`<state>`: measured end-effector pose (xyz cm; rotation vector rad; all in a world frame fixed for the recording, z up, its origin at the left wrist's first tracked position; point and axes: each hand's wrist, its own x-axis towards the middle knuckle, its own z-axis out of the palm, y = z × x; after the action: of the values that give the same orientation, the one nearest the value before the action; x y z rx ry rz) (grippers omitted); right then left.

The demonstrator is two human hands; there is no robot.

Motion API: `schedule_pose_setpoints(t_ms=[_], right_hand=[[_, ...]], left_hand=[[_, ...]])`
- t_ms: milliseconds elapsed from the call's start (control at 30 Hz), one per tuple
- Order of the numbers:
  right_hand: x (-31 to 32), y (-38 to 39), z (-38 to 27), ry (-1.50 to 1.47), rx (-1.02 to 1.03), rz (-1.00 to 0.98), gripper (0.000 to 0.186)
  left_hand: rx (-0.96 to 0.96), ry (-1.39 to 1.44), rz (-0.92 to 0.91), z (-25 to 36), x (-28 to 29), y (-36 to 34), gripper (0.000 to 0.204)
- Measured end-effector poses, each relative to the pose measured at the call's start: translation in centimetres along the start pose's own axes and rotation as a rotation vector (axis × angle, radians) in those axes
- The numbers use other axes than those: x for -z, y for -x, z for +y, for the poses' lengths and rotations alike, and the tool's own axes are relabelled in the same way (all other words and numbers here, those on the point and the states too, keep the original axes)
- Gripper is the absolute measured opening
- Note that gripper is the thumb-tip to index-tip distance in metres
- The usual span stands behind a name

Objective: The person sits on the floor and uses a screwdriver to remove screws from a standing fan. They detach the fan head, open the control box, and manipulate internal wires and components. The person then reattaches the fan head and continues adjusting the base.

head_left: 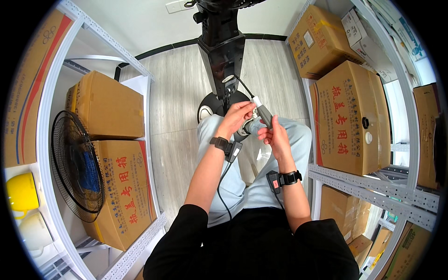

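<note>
Between my hands is a tool with a thick grey handle (265, 115), a white collar and a thin black shaft or cord. That thin dark part runs up to the lower column of a black stand (221, 58); whether it touches there I cannot tell. My left hand (239, 115) is closed, its fingertips pinching at the white collar. My right hand (277, 136) is closed on the handle's rear end, with its thumb along the side. Both wrists wear black straps with small boxes and cables. Below the hands, my shoes (205, 113) flank the stand's round black base (207, 100).
Metal shelving (147, 140) stands on the left with cardboard boxes (122, 186), a black fan guard (77, 165) and a yellow helmet-like item (23, 191). More boxes (347, 116) fill the right shelving (373, 187). A white wall (149, 23) lies behind the stand.
</note>
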<state>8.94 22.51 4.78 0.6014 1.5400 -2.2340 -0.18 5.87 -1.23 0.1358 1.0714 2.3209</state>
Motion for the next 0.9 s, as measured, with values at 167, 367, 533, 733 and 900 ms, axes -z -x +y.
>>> schedule_pose_setpoints(t_ms=[167, 367, 533, 733, 900], right_hand=[[-2.1, 0.2, 1.0, 0.306, 0.528, 0.257, 0.040], [-0.8, 0.5, -0.9, 0.035, -0.018, 0.005, 0.040], [-2.6, 0.6, 0.4, 0.272, 0.445, 0.242, 0.040], [-0.9, 0.3, -1.0, 0.012, 0.035, 0.070, 0.037], [-2.3, -0.4, 1.1, 0.302, 0.561, 0.290, 0.043]], left_hand=[[-0.012, 0.037, 0.013, 0.2, -0.5, 0.1, 0.017], [-0.001, 0.020, 0.028, 0.4, -0.4, 0.2, 0.018], [0.015, 0.025, -0.005, 0.3, -0.5, 0.1, 0.016], [0.004, 0.013, 0.001, 0.2, -0.1, 0.3, 0.015], [0.021, 0.036, -0.003, 0.3, -0.7, 0.1, 0.015]])
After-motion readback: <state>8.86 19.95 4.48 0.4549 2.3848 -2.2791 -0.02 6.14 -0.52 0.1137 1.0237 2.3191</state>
